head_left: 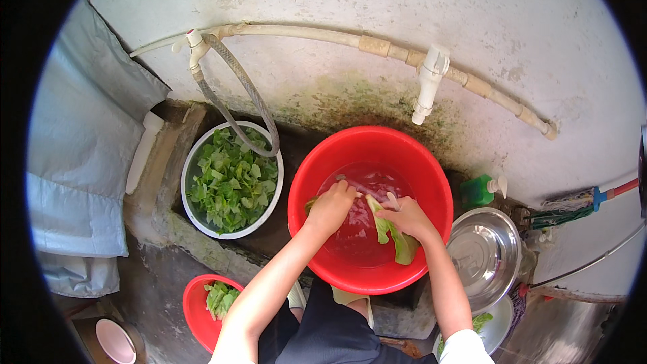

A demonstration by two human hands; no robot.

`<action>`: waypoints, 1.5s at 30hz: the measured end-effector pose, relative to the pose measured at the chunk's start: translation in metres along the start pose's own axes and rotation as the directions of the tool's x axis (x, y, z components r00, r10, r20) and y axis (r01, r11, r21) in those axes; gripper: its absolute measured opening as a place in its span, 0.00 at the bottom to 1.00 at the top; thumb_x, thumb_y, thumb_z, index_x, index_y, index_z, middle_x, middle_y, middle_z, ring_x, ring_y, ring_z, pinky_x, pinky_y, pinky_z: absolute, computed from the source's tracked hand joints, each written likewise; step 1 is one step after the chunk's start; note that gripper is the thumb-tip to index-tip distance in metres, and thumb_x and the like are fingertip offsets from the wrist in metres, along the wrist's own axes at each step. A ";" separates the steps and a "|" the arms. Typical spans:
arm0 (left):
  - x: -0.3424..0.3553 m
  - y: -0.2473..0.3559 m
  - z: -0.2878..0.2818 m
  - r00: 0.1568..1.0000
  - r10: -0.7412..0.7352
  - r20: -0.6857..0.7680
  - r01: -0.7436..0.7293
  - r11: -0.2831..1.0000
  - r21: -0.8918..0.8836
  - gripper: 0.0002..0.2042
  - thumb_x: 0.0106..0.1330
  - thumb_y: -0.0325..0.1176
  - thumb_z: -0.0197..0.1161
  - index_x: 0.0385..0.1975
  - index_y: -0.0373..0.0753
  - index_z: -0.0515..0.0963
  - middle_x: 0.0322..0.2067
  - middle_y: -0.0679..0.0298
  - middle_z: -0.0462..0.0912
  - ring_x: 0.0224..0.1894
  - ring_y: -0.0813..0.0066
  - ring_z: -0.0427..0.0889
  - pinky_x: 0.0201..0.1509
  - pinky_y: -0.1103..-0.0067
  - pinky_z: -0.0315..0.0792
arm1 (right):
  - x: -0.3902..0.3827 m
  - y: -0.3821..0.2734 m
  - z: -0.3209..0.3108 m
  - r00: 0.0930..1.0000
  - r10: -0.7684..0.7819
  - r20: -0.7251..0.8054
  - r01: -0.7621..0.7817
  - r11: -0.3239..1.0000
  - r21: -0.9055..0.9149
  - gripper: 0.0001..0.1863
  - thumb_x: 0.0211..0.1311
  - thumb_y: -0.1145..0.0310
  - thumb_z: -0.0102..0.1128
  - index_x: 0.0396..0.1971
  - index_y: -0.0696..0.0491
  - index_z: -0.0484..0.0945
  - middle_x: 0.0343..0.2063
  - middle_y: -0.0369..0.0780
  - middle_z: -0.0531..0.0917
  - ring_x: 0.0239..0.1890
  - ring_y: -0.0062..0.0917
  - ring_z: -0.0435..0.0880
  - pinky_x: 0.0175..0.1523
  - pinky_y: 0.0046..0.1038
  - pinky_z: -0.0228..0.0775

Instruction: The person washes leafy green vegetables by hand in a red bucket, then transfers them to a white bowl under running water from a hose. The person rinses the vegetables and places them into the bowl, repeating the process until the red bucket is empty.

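Note:
Both hands are over a large red basin [304,243] with water [360,246] in its bottom. My right hand [408,217] is closed on leafy greens [406,249]; broad leaves hang below the fingers, and a pale stalk points toward the other hand. My left hand [331,205] is closed near that stalk's end, with its fingertips curled together. A bit of green leaf [309,205] sticks out on the left side of this hand; most of what it holds is covered by the fingers.
Left of the basin stands a white-rimmed bowl [189,205] heaped with green leaves, under a grey hose [253,98] from a tap. A smaller red bowl [195,310] with leaves sits near left. To the right are a steel bowl [482,256] and a green bottle [477,191].

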State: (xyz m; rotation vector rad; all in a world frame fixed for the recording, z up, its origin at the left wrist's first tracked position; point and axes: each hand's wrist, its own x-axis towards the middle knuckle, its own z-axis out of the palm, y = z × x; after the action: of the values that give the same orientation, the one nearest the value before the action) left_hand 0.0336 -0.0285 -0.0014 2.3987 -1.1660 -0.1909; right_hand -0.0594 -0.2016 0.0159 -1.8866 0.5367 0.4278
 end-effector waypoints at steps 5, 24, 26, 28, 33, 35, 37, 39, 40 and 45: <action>0.007 -0.015 0.000 0.981 -0.075 -0.181 0.026 0.966 -0.256 0.04 0.60 0.27 0.50 0.31 0.33 0.69 0.27 0.55 0.70 0.30 0.59 0.73 0.34 0.72 0.69 | -0.007 0.004 -0.010 0.996 0.079 -0.045 -0.066 0.972 0.226 0.15 0.49 0.66 0.61 0.37 0.57 0.79 0.14 0.35 0.74 0.14 0.14 0.68 0.20 0.19 0.59; 0.007 0.015 0.013 0.909 -0.356 0.215 0.324 0.281 -0.903 0.08 0.57 0.28 0.58 0.17 0.35 0.72 0.13 0.72 0.66 0.17 0.87 0.63 0.20 0.87 0.57 | 0.016 0.008 0.018 0.982 -0.144 -0.125 0.167 0.966 0.198 0.11 0.49 0.67 0.61 0.30 0.58 0.76 0.24 0.34 0.77 0.28 0.15 0.73 0.35 0.18 0.64; 0.008 0.014 0.011 0.913 -0.349 0.210 0.323 0.308 -0.895 0.07 0.57 0.28 0.58 0.18 0.35 0.73 0.13 0.73 0.66 0.16 0.87 0.63 0.20 0.87 0.57 | 0.018 0.006 0.018 0.983 -0.142 -0.119 0.166 0.958 0.234 0.11 0.49 0.67 0.62 0.29 0.57 0.76 0.24 0.34 0.77 0.28 0.15 0.73 0.35 0.19 0.64; 0.009 0.013 0.011 0.921 -0.337 0.194 0.304 0.314 -0.900 0.06 0.57 0.28 0.58 0.20 0.34 0.74 0.12 0.74 0.64 0.16 0.87 0.62 0.19 0.87 0.56 | 0.017 0.003 0.017 0.978 -0.160 -0.134 0.191 0.945 0.267 0.11 0.47 0.65 0.63 0.28 0.57 0.75 0.22 0.35 0.77 0.27 0.16 0.72 0.34 0.21 0.65; 0.007 0.004 0.018 0.913 -0.382 0.143 0.284 0.344 -0.895 0.07 0.57 0.29 0.59 0.32 0.33 0.76 0.13 0.76 0.61 0.18 0.90 0.61 0.21 0.87 0.57 | 0.018 0.003 0.020 0.959 -0.253 -0.130 0.261 0.964 0.049 0.10 0.49 0.68 0.62 0.29 0.57 0.73 0.23 0.33 0.74 0.29 0.14 0.71 0.35 0.18 0.63; 0.008 0.008 0.013 0.908 -0.384 0.170 0.312 0.347 -0.884 0.09 0.57 0.29 0.58 0.35 0.33 0.76 0.14 0.76 0.62 0.20 0.90 0.62 0.23 0.88 0.58 | 0.017 0.006 0.016 0.965 -0.248 -0.088 0.251 0.968 0.023 0.10 0.50 0.69 0.61 0.30 0.57 0.73 0.24 0.32 0.73 0.30 0.13 0.70 0.36 0.17 0.63; 0.009 0.009 0.005 0.898 -0.374 0.233 0.371 0.355 -0.858 0.09 0.58 0.29 0.58 0.37 0.33 0.75 0.16 0.76 0.65 0.22 0.90 0.64 0.26 0.88 0.61 | 0.024 0.018 0.016 0.973 -0.231 -0.024 0.233 0.969 0.087 0.10 0.50 0.70 0.61 0.31 0.57 0.72 0.25 0.32 0.73 0.30 0.13 0.71 0.36 0.17 0.63; 0.010 0.010 0.007 0.906 -0.344 0.246 0.362 0.331 -0.871 0.09 0.59 0.29 0.57 0.38 0.34 0.75 0.20 0.74 0.69 0.25 0.88 0.67 0.30 0.87 0.63 | 0.025 0.023 0.018 0.969 -0.246 -0.030 0.246 0.945 0.217 0.10 0.51 0.70 0.61 0.32 0.57 0.72 0.26 0.32 0.74 0.31 0.13 0.71 0.36 0.16 0.63; 0.009 0.010 0.008 0.908 -0.335 0.252 0.362 0.322 -0.875 0.09 0.59 0.29 0.56 0.38 0.34 0.74 0.21 0.73 0.71 0.27 0.88 0.68 0.32 0.87 0.64 | 0.025 0.020 0.021 0.967 -0.255 -0.029 0.252 0.924 0.286 0.10 0.51 0.70 0.61 0.32 0.56 0.73 0.27 0.32 0.74 0.31 0.13 0.71 0.36 0.16 0.63; 0.006 0.002 0.025 0.941 -0.257 0.221 0.297 0.309 -0.904 0.08 0.61 0.30 0.54 0.37 0.34 0.73 0.27 0.68 0.76 0.31 0.86 0.70 0.35 0.86 0.64 | 0.024 0.012 0.028 0.958 -0.265 -0.107 0.285 0.909 0.304 0.10 0.52 0.70 0.59 0.34 0.57 0.73 0.29 0.33 0.75 0.32 0.13 0.72 0.38 0.17 0.64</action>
State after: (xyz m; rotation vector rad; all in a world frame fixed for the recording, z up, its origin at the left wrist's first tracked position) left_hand 0.0274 -0.0430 -0.0221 1.4645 -0.3600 -0.7920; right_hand -0.0472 -0.1832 -0.0166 -1.6357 0.3474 0.0873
